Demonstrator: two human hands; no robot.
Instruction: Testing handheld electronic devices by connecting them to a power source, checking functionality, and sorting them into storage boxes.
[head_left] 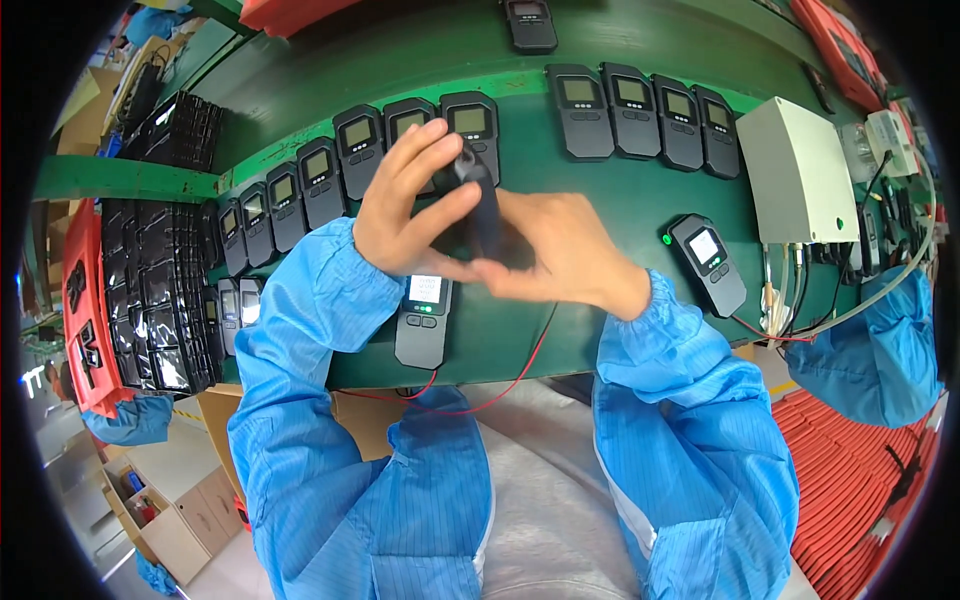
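Note:
Above the middle of the bench, a black handheld meter point(484, 212) is tilted up on its narrow edge between my hands, so its screen does not show. My left hand point(408, 205) grips its left side, with some fingers spread near the top. My right hand point(563, 245) closes on the other side, its fingers partly hidden behind the meter. Just below my hands, a meter with a lit screen point(421, 335) lies partly covered by them, a red wire at its lower end. Another lit meter point(708, 265), with a green light at its top corner, lies to the right.
A row of dark-screened meters point(320, 180) curves along the back left; several more point(632, 115) stand back right. Far left are stacked black trays point(155, 290). A pale box point(797, 170) with tubes and cables stands at right. The red wire point(520, 375) hangs over the bench's front edge.

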